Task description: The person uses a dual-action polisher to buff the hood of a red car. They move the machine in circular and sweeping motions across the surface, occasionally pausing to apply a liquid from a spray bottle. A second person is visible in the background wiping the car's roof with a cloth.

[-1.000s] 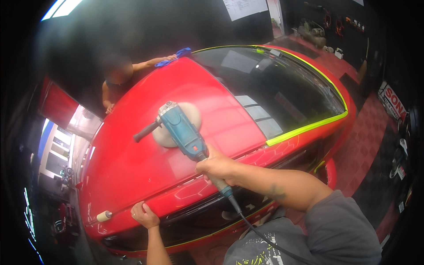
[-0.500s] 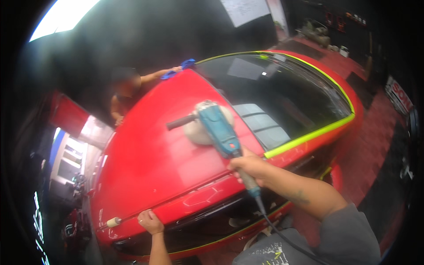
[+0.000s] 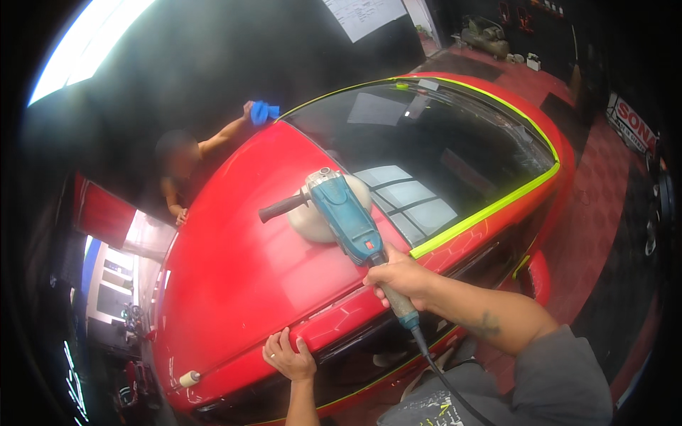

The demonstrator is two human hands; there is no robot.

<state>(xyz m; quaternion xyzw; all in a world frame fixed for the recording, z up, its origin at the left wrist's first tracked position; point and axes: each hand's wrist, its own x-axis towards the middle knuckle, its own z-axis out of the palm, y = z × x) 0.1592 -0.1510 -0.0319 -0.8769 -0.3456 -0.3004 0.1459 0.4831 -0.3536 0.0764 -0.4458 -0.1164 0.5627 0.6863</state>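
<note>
My right hand point(image 3: 406, 278) is wrapped round the rear grip of a teal power polisher point(image 3: 346, 213). Its wide pale pad point(image 3: 312, 226) lies against the red car roof point(image 3: 234, 248), close to the windshield point(image 3: 433, 142). The dark side handle point(image 3: 280, 208) juts out to the left, with no hand on it. From the grip a dark cord point(image 3: 455, 392) runs down past my grey shirt. My left hand point(image 3: 290, 356) rests on the near roof edge, fingers spread and holding nothing. To its left a small pale bottle point(image 3: 190, 378) lies on the roof.
Across the car a co-worker point(image 3: 177, 160) holds a blue cloth point(image 3: 264, 112) by the far windshield corner, other hand on the roof edge. Yellow-green tape point(image 3: 490, 209) borders the windshield. A side mirror point(image 3: 538, 275) sticks out at the near side. A sign point(image 3: 632, 124) stands at right.
My left hand has shifted right along the roof edge, its fingers now more spread. The polisher stays near the same part of the roof. The co-worker's blue cloth has moved at the far windshield corner.
</note>
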